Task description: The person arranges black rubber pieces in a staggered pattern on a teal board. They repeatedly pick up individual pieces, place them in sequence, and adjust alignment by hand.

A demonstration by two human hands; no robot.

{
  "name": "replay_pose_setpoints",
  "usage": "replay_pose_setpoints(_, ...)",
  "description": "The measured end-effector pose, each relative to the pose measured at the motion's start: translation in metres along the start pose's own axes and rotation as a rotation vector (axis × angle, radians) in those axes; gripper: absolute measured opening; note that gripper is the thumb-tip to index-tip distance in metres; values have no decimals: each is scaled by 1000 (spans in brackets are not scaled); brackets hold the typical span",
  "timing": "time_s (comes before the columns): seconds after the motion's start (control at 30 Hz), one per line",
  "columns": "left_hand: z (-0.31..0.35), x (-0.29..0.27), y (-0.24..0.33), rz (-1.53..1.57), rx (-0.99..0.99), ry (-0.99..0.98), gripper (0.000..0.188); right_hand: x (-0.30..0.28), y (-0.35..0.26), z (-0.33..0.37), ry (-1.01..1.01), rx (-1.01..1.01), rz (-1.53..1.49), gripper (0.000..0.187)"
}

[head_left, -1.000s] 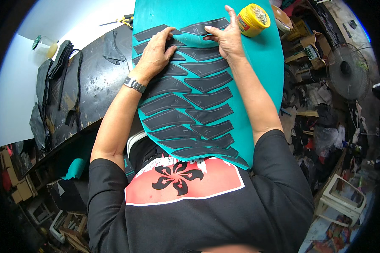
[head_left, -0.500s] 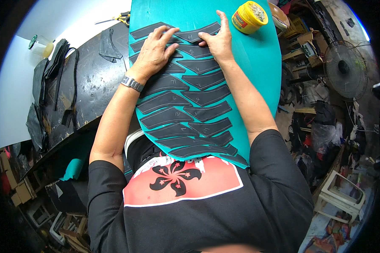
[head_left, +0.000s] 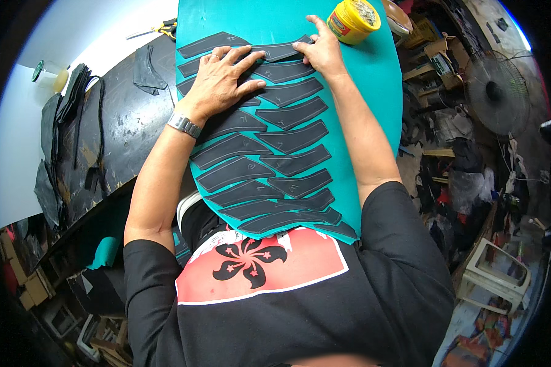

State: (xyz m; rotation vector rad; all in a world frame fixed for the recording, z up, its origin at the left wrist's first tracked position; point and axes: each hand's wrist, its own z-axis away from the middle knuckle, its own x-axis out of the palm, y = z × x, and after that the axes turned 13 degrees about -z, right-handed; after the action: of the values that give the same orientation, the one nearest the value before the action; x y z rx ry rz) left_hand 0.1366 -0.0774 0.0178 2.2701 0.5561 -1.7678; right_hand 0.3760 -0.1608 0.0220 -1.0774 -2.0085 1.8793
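Black, leather-like pieces [head_left: 295,138] with pale outlines and handwritten marks lie in two slanting columns on a green sheet [head_left: 364,122]. My left hand [head_left: 220,79] rests palm down over the upper left pieces, fingers spread and covering parts of them. Its fingertips touch the left end of the top right piece [head_left: 280,51]. At that piece's other end is my right hand [head_left: 322,52], the thumb touching it and the index finger stretched away. The right hand's lower fingers are partly curled. Above my left hand, the top left piece [head_left: 211,44] lies mostly uncovered.
A yellow tub [head_left: 354,22] with pale contents stands beyond my right hand. Yellow-handled scissors [head_left: 165,28] lie at the far left. More black pieces [head_left: 67,113] and a clear jar [head_left: 49,76] are on the dark table [head_left: 119,122]. A fan [head_left: 498,92] stands at right.
The whole view has shifted slightly. My left hand has slid a little nearer, its fingers flatter, uncovering more of the top left piece. The right thumb has moved up along the top right piece's end.
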Motion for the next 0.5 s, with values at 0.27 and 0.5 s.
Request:
replay_pose_setpoints(0.27, -10, -8, 21, -142, 17, 17, 80, 0, 7, -3, -22, -118, 184, 79)
replay_pose_setpoints(0.5, -9, -16, 21, -97, 12, -103, 80, -4, -4, 2, -19, -24, 316, 77)
